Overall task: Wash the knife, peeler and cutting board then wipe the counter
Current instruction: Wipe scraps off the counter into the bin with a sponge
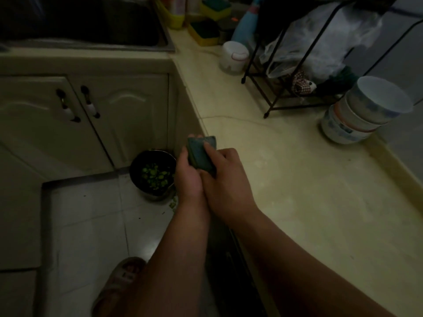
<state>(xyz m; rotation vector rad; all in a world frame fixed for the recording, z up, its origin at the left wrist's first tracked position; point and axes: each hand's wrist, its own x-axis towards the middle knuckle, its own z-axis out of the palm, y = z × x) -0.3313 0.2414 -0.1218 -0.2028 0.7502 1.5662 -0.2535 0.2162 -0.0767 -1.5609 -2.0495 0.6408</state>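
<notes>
Head view shows our left hand point(188, 173) and right hand point(225, 181) both clamped on the sponge point(201, 156) at the near counter point(309, 179) edge, so we should press it flat and sweep crumbs toward the bin point(152, 173).

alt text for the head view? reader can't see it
Both hands, left hand and right hand, grip a dark sponge at the edge of a pale counter. A pot holding green scraps sits on the floor below; stacked bowls stand at right.
</notes>
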